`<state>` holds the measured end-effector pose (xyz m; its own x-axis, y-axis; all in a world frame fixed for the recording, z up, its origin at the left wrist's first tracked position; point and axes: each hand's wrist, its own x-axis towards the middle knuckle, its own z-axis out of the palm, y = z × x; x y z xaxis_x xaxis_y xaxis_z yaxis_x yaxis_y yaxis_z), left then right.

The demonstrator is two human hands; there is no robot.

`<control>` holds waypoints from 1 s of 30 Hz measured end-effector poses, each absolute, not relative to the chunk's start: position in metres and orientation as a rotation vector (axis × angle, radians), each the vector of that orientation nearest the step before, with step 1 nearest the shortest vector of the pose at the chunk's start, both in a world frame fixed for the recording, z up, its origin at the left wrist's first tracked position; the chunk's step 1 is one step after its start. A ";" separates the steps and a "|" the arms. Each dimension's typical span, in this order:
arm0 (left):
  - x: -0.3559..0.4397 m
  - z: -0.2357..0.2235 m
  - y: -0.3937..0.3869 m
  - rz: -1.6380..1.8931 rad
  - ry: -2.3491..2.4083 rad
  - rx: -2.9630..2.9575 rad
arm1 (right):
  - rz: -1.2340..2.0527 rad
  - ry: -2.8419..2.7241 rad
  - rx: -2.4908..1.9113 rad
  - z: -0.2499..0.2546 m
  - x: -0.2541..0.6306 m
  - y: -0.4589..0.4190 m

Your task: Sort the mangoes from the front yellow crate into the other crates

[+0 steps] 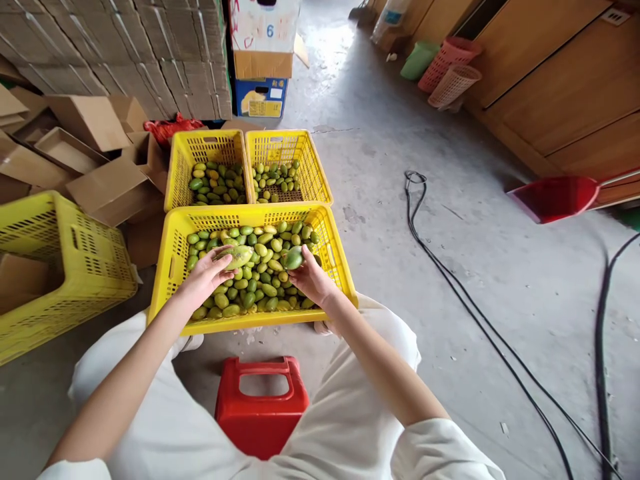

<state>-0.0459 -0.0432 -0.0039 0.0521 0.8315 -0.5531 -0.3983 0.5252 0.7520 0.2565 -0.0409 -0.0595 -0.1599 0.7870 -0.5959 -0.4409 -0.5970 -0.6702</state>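
Above the front crate, a yellowish fruit is gripped by the left hand, a green fruit by the right hand, presumably so drops are caught.

Pale, diffuse light filled the scene, glaring white on the far floor. Soft shadow lay beside the red stool. The fruit appeared fairly crisp, while wide-angle distortion tilted the wooden cabinets and blur softened the red dustpan.
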 end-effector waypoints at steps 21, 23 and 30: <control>-0.029 -0.022 -0.041 1.040 1.156 0.206 | 1.875 -0.335 -1.073 -0.076 0.251 -0.032; -0.026 -0.017 -0.041 1.024 1.151 0.161 | 1.872 -0.342 -1.079 -0.077 0.251 -0.033; -0.019 -0.003 -0.037 0.918 1.250 0.128 | 1.830 -0.454 -1.140 -0.078 0.247 -0.032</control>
